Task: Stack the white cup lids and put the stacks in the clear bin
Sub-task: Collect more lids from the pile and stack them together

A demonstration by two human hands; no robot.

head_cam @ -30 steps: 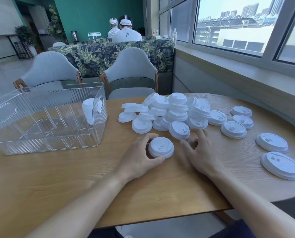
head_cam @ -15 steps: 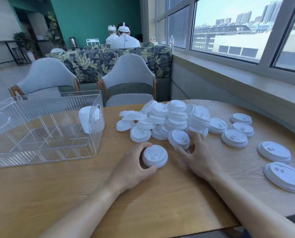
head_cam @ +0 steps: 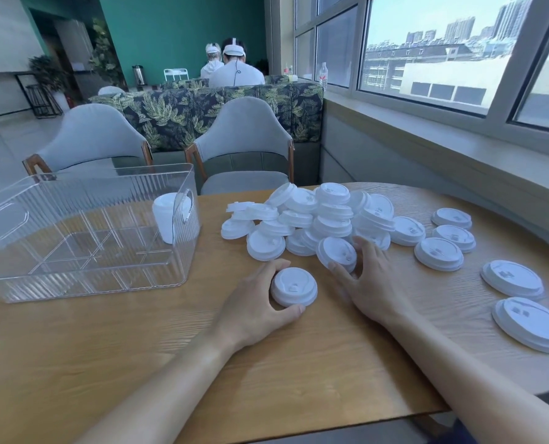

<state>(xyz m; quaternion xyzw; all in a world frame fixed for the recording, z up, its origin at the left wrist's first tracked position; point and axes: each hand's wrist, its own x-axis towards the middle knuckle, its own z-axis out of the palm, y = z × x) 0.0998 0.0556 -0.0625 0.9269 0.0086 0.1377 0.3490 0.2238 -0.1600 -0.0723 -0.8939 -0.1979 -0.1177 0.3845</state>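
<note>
The left hand (head_cam: 254,302) curls round a short stack of white cup lids (head_cam: 294,286) standing flat on the worktop (head_cam: 138,347), thumb at the near edge and fingers (head_cam: 276,264) wrapped round the far side. Just to its right, the right hand (head_cam: 369,283) pinches a single tilted lid (head_cam: 337,253) between thumb and fingers, at the near edge of the heap of lids (head_cam: 314,216).

That heap lies loose and jumbled at mid-worktop, some lids nested, some leaning on each other. More lids lie apart to the right: three smaller ones (head_cam: 449,238) close together, and two larger ones (head_cam: 523,302) well apart near the right edge.

The clear bin (head_cam: 74,251) stands on the left of the worktop, ribbed walls, dividers forming compartments across its floor. A tall stack of lids (head_cam: 166,219) stands upright in its far right corner, behind the handle cut-out.

The worktop is light wood grain with a rounded right side. Beyond it stand two grey upholstered chairs (head_cam: 244,145) with wooden frames, then a sofa back (head_cam: 202,110) in a dark leaf print. Two people (head_cam: 234,68) in white sit beyond it, backs turned. The far wall (head_cam: 177,30) is teal. A long window (head_cam: 443,49) runs down the right side above a deep sill (head_cam: 427,136), showing rooftops and distant towers; a water bottle (head_cam: 322,72) stands on the sill's far end.
</note>
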